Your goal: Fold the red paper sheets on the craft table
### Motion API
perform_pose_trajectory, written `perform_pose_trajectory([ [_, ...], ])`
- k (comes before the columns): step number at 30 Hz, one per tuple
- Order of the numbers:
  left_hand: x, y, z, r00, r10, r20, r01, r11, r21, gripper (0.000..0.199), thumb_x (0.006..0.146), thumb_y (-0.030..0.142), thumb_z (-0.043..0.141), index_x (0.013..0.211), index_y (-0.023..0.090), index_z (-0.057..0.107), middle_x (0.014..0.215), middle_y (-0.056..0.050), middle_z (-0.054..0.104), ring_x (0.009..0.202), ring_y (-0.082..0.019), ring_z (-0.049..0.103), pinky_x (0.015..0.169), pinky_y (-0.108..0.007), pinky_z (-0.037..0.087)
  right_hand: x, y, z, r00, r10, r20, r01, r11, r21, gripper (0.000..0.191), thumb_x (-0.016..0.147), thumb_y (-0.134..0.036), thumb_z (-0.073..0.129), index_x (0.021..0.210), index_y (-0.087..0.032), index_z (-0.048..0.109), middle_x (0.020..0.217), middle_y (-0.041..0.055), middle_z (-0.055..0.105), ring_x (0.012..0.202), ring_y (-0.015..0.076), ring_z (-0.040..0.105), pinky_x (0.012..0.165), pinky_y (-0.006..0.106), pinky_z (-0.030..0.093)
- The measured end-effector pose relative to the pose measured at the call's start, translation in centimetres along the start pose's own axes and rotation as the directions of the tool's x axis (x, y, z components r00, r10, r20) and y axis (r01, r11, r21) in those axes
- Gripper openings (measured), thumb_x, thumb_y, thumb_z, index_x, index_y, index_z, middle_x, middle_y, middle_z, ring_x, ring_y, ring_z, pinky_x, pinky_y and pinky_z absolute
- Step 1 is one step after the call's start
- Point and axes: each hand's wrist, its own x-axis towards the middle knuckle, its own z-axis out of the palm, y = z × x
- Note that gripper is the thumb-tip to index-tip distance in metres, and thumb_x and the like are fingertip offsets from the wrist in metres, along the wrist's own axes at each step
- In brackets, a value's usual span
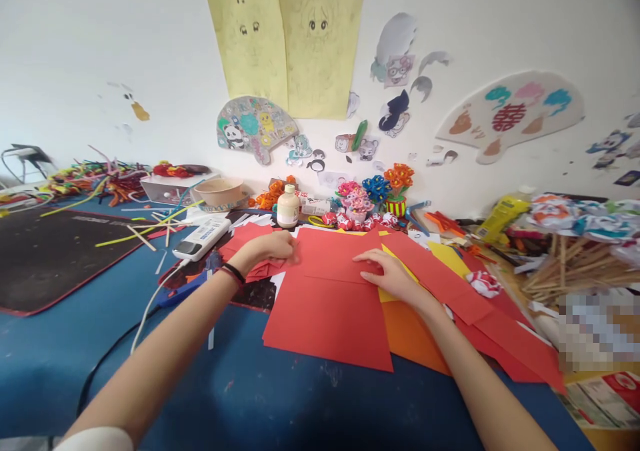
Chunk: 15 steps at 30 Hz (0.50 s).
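A large red sheet of paper lies on the blue table, with a smaller red piece over its upper part. At the left edge of that upper piece is my left hand, its fingers curled in and slightly blurred, so what they hold is hidden. My right hand rests at the right edge of the red piece, thumb and fingers apart, fingertips on the paper. Small red paper pieces are heaped beneath and beside my left hand. Orange and yellow sheets show partly under my right arm.
A glue gun and a white power strip with cables lie left. A glue bottle stands behind the paper, near pipe-cleaner flowers. Red strips and wooden sticks crowd the right. A dark mat covers the far left.
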Motion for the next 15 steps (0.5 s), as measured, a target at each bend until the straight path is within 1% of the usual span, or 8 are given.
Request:
perform_pose_trajectory([
  [2,0.4,1.3,1.0,0.996,0.079,-0.039,-0.079,0.997,0.02,0.013,0.063,0.016,0.062,0.053,0.016,0.054,0.045,0.002,0.049,0.042,-0.009,0.043,0.045,-0.021,0.033,0.3,-1.2,0.2,0.992,0.117,-0.05,-0.118,0.993,-0.022,0.028,0.082,-0.045,0.061,0.094,-0.02,0.069,0.089,0.0065,0.071,0.082,0.0203,0.065,0.074,0.031,0.051],
  [3,0.7,2.0,1.9,0.991,0.115,-0.062,-0.114,0.993,0.026,0.013,0.068,0.017,0.059,0.055,0.016,0.056,0.047,0.001,0.053,0.043,-0.009,0.046,0.047,-0.021,0.036,0.5,-1.9,0.4,0.982,0.188,-0.031,-0.188,0.982,-0.029,0.03,0.082,-0.048,0.061,0.083,-0.019,0.069,0.075,0.0054,0.07,0.069,0.0183,0.065,0.064,0.028,0.051],
  [4,0.9,2.6,2.9,0.986,0.15,-0.073,-0.148,0.989,0.032,0.015,0.072,0.018,0.056,0.057,0.015,0.058,0.05,-0.001,0.057,0.044,-0.01,0.049,0.049,-0.02,0.039,0.7,-2.6,0.6,0.968,0.251,0.027,-0.25,0.968,-0.029,0.034,0.081,-0.05,0.061,0.073,-0.018,0.067,0.063,0.0044,0.067,0.058,0.0163,0.063,0.056,0.026,0.049],
  [5,1.2,3.0,4.0,0.982,0.17,-0.079,-0.167,0.985,0.04,0.018,0.075,0.019,0.054,0.058,0.015,0.059,0.051,-0.002,0.059,0.045,-0.01,0.052,0.051,-0.021,0.041,0.9,-3.2,0.8,0.942,0.311,0.125,-0.312,0.95,-0.012,0.038,0.081,-0.053,0.06,0.066,-0.017,0.065,0.056,0.0037,0.065,0.049,0.0147,0.06,0.049,0.024,0.046],
  [7,1.7,3.4,6.0,0.974,0.2,-0.104,-0.195,0.979,0.058,0.027,0.083,0.023,0.048,0.061,0.014,0.062,0.055,-0.004,0.063,0.048,-0.011,0.057,0.057,-0.021,0.044,1.7,-4.2,1.2,0.875,0.365,0.318,-0.397,0.917,0.039,0.042,0.077,-0.054,0.064,0.06,-0.016,0.063,0.052,0.0035,0.064,0.041,0.0127,0.058,0.041,0.022,0.043],
  [8,1.9,3.4,6.9,0.97,0.206,-0.129,-0.199,0.978,0.071,0.029,0.085,0.026,0.047,0.064,0.015,0.063,0.058,-0.005,0.065,0.05,-0.012,0.059,0.058,-0.021,0.045,2.1,-4.5,1.3,0.849,0.381,0.366,-0.427,0.903,0.05,0.042,0.075,-0.054,0.067,0.058,-0.016,0.063,0.052,0.0035,0.064,0.04,0.0119,0.057,0.039,0.021,0.043],
  [12,2.5,2.7,8.8,0.935,0.223,-0.275,-0.189,0.971,0.143,0.031,0.091,0.035,0.044,0.082,0.015,0.067,0.085,-0.012,0.072,0.081,-0.02,0.067,0.071,-0.025,0.045,3.9,-5.0,1.0,0.731,0.45,0.513,-0.545,0.837,0.042,0.042,0.064,-0.053,0.077,0.055,-0.013,0.064,0.049,0.0027,0.063,0.035,0.009,0.053,0.035,0.018,0.04],
  [15,2.9,2.2,9.0,0.922,0.222,-0.318,-0.17,0.968,0.183,0.033,0.092,0.038,0.044,0.084,0.016,0.067,0.091,-0.014,0.071,0.092,-0.024,0.066,0.075,-0.028,0.043,4.6,-4.8,0.8,0.67,0.49,0.558,-0.609,0.792,0.035,0.043,0.06,-0.053,0.079,0.057,-0.012,0.066,0.048,0.0025,0.064,0.036,0.0081,0.054,0.036,0.017,0.04],
])
